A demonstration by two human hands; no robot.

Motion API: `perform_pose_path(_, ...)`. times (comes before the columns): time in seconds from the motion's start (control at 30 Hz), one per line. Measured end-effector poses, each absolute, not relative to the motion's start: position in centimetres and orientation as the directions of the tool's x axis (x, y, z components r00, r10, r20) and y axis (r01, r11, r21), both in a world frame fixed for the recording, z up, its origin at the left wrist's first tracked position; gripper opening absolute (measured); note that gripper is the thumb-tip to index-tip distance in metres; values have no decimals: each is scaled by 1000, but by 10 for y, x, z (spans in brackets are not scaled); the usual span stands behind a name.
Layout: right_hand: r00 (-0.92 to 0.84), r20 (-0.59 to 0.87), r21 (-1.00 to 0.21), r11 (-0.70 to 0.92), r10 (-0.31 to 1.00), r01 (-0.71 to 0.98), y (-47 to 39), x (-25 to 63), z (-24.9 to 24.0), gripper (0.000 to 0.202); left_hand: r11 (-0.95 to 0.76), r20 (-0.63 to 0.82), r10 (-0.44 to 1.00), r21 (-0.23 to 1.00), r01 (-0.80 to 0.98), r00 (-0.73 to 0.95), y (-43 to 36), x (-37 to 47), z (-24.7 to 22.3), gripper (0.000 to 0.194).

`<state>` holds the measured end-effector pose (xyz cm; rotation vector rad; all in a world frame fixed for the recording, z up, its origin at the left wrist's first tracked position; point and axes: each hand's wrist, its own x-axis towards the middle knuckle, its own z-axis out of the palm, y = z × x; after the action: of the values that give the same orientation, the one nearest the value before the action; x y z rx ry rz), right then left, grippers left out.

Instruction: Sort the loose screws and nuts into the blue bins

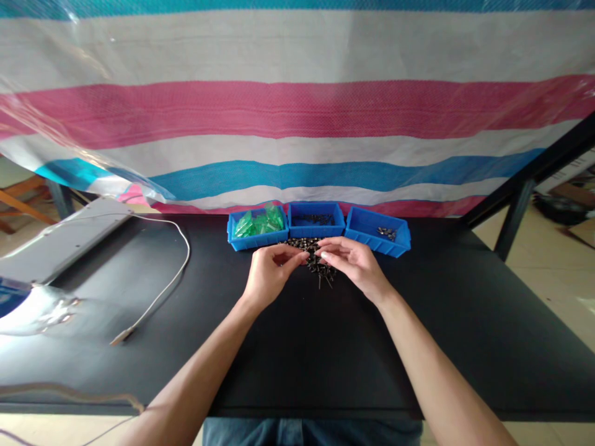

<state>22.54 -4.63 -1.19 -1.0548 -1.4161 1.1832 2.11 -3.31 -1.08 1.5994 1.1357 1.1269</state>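
Observation:
A pile of small dark metal screw-like pieces lies on the black table, in front of three blue bins. My left hand is at the pile's left side, thumb and fingertips pressed together; what they hold is too small to make out. My right hand faces it from the right, its thumb and fingers brought close together, contents also unclear. Green plastic pieces fill the left bin. Dark small screws lie in the middle bin, and a few metallic pieces sit in the right bin.
On the left of the table are a white cable, a grey flat panel and a clear plastic bag. A striped sheet hangs behind the bins. Black metal bars stand at the right.

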Motion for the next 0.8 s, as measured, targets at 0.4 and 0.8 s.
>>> perform_pose_path(0.4, -200, 140, -989, 148, 970, 25, -48, 217, -18, 18, -149, 103, 961, 975, 164, 258, -36, 29, -19, 39)
perform_pose_path(0.8, -66, 59, -984, 47, 996, -170, -43, 218, -14, 32, -469, 304, 883, 621, 628, 359, -35, 24, -26, 21)
